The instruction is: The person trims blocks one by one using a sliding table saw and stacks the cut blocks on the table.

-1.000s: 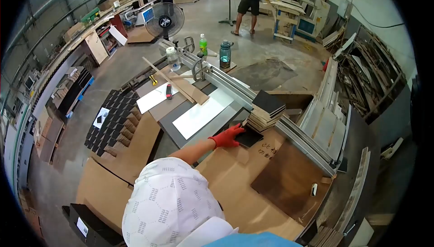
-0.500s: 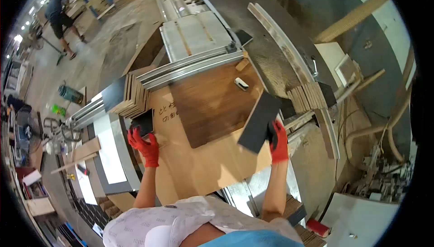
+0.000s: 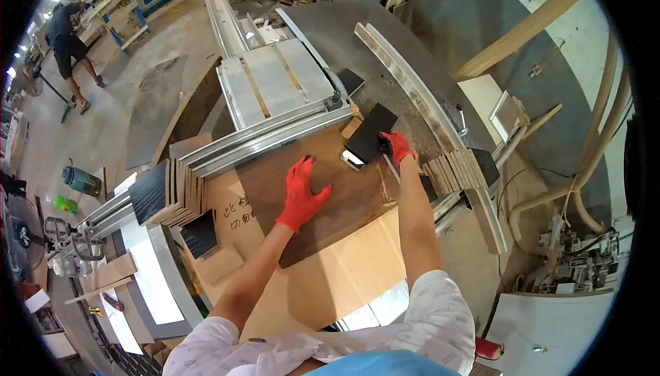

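Observation:
My right hand (image 3: 398,147), in a red glove, grips the edge of a dark rectangular panel (image 3: 370,132) near the far right corner of a brown wood-grain board (image 3: 330,221). Just below that panel sits a small white-and-black object (image 3: 352,160), its kind unclear. A small wood block (image 3: 351,127) lies beside the panel, by the metal fence (image 3: 268,132). My left hand (image 3: 301,197), also red-gloved, is over the brown board with fingers apart and nothing in it. To its left, a dark piece (image 3: 199,234) rests below a stack of dark-faced panels (image 3: 168,194).
Another row of panels (image 3: 450,171) stands on the right, near a long rail (image 3: 412,77). A grey sliding table (image 3: 278,80) lies beyond the fence. A person (image 3: 69,49) works at the far left. A green bottle (image 3: 81,178) stands on the left.
My right hand has carried the dark panel forward and left to the fence corner. My left hand has left the dark piece at the left stack and moved right over the brown board.

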Available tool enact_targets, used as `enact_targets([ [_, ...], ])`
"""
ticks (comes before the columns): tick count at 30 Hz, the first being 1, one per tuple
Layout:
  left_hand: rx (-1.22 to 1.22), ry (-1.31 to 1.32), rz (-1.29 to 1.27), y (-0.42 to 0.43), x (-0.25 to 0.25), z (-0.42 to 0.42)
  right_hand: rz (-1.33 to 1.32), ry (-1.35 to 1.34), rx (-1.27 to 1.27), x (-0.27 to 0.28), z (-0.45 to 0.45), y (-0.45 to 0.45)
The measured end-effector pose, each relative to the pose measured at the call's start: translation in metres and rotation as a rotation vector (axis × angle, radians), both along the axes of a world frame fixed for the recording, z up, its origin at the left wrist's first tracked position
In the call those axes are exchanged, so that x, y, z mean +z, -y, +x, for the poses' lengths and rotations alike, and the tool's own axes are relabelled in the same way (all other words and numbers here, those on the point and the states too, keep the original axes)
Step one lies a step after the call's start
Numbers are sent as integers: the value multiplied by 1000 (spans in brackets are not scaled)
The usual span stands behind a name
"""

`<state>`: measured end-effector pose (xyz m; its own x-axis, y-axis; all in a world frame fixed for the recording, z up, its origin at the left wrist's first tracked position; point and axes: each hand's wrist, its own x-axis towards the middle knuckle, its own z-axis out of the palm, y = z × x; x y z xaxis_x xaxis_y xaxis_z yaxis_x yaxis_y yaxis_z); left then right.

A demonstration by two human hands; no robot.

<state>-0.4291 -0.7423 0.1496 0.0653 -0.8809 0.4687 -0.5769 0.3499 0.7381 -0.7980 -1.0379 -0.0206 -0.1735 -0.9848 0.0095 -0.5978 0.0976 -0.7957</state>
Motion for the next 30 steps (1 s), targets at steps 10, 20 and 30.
enact_targets([
  [10,102,226,258,129,-9,-109,512,-189,284,84,13,-32],
  [20,186,275,131,150,-33,-115,-332,-470,-4,188,129,-157],
  [30,153,282,227,157,-20,-104,-49,-179,50,155,171,-435],
])
